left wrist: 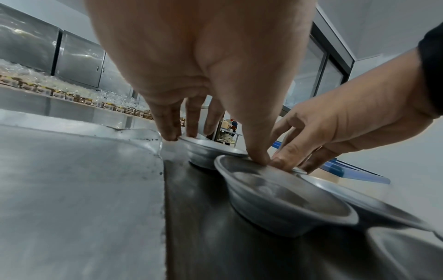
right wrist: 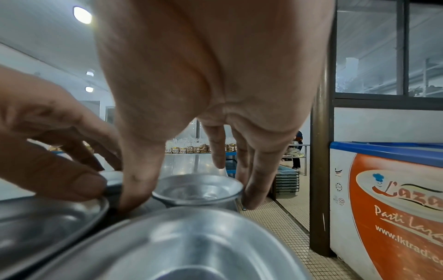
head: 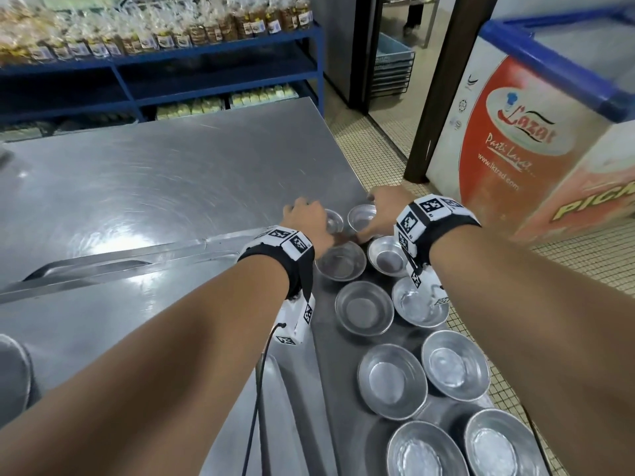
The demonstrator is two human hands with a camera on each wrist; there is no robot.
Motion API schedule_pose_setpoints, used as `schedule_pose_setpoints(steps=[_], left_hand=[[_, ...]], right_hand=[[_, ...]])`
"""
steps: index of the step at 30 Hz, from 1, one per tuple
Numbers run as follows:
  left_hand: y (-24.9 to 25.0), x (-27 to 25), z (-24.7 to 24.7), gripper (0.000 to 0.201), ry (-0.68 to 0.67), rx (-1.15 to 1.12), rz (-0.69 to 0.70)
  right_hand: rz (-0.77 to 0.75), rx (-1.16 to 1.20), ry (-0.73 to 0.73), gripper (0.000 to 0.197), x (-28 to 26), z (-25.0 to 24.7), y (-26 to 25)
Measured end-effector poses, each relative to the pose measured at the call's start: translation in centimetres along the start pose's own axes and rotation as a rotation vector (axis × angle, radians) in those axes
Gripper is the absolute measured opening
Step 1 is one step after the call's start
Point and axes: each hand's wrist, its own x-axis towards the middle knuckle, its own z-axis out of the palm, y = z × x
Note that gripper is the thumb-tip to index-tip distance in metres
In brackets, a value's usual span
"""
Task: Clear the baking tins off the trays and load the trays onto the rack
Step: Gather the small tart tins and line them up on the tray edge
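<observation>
One "Lazat" freezer (head: 536, 139) nr hands (head: 311, 218)

Steel table (head: 144, 173), blue shelving (head: 213, 68) of bagged goods, orange-branded chest freezer (head: 529, 139), tiled floor (head: 371, 152)

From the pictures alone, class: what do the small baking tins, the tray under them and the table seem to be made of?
Baking tins: thin dull-silver metal, probably aluminium; matte, rolled rims.
Tray: darker grey metal, worn and stained.
Table: likely stainless steel; brushed, with swirl scratches and glare.
</observation>
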Motion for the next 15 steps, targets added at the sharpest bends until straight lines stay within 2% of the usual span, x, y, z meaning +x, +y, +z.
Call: schedule_pose_setpoints(steps=[2, 6, 11, 15], left_hand=[[-0.1, -0.4, 0.1, 0.066, 0.004, -0.003, 0.001], [-0.2, -2.1, -0.5, 0.052, 0.018, 0.010, 0.051], [-0.1, -5.3, -1.5, 0.064, -0.010, 0.007, 0.062], [-0.6, -8.3, -2.6, 0.052, -0.062, 0.023, 0.057]], right_hand=[[0.011, 0.002, 0.008, 0.089, -0.3, -0.2, -0.2], [0.057, 0.006, 0.018, 0.091, -0.8, -0.4, 0.5], [0.149, 0.024, -0.003, 0.047, -3.2, -0.4, 1.2], [0.119, -0.002, 0.023, 0.038, -6.3, -1.2, -0.2]])
